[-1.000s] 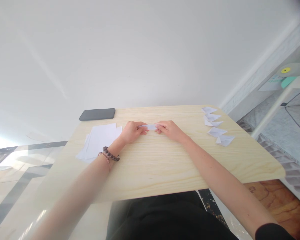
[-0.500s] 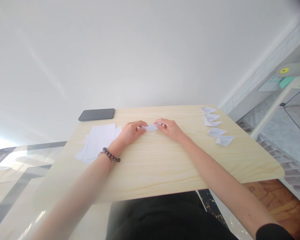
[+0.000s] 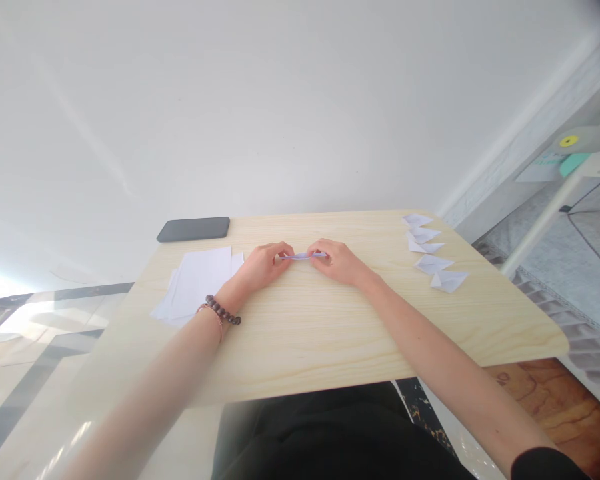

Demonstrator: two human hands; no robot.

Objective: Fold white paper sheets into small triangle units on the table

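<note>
A small folded piece of white paper (image 3: pixel 301 257) is held between my two hands above the middle of the wooden table. It shows as a thin strip, seen nearly edge-on. My left hand (image 3: pixel 269 262) pinches its left end between thumb and fingers. At the other end, my right hand (image 3: pixel 336 259) pinches it the same way. The fingers hide both ends of the paper. Close to my left wrist lies a loose stack of white paper sheets (image 3: pixel 200 280).
Several folded paper boats (image 3: pixel 433 265) stand in a row along the right side of the table (image 3: pixel 310 340). A dark phone (image 3: pixel 194 229) lies at the back left corner. Behind the table rises a white wall (image 3: pixel 290 120). A metal frame (image 3: pixel 545 220) stands at the far right.
The folded paper has tilted from showing a broad face to showing a narrow edge. Both hands have shifted only slightly and still grip its ends.
</note>
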